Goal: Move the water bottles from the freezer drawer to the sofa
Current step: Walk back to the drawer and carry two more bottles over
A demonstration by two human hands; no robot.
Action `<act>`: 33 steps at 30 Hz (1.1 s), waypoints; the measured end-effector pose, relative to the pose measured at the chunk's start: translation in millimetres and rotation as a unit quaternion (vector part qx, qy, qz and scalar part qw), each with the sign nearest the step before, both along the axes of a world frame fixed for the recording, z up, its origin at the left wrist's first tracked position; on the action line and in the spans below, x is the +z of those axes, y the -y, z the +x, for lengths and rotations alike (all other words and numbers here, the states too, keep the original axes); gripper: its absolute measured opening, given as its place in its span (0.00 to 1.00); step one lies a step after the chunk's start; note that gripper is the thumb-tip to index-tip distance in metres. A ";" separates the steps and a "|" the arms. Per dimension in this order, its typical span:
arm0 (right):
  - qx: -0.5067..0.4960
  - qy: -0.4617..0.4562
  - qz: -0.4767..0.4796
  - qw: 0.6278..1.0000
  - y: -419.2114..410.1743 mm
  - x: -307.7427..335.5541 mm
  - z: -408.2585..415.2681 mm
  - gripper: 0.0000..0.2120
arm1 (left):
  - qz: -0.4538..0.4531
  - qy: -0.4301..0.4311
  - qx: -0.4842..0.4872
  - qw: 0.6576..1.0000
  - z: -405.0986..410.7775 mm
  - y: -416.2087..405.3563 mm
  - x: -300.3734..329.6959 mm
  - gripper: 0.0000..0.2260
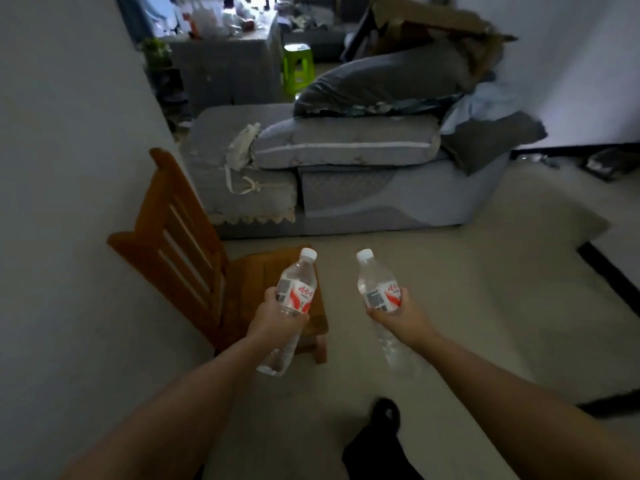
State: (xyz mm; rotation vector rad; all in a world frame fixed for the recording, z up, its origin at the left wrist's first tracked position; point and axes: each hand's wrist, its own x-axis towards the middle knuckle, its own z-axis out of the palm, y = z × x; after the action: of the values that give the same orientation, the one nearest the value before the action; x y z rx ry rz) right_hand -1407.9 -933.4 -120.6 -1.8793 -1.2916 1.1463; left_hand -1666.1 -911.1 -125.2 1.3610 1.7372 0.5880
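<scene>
Each hand is wrapped around one bottle at its label: left hand (273,318) carries the left bottle (289,308), right hand (398,315) the right bottle (381,299), caps pointing to the sofa (346,188) in the upper middle, ready for putting down.

We note red characters on the white label of each water bottle, left bottle (295,295) and right bottle (382,295), just above each grip; too blurred to read.
</scene>
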 end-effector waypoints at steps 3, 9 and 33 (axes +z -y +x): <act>-0.057 0.051 0.016 0.997 -13.0 0.9 54.2 0.24 | -0.012 -0.012 -0.049 0.999 60.4 -41.8 1.1 0.35; -0.141 0.082 0.020 0.986 -58.7 0.9 171.0 0.29 | -0.007 0.008 -0.136 0.991 193.8 -121.4 7.3 0.33; -0.422 0.096 -0.018 0.901 -210.5 -15.5 497.4 0.33 | 0.010 -0.017 -0.434 0.901 598.0 -387.0 -8.3 0.32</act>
State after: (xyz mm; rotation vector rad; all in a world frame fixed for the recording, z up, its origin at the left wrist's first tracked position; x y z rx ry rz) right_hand -910.5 -722.9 -136.1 -2.2583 -0.4055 0.5236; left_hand -1068.2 -524.1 -133.5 1.9621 0.9672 0.0701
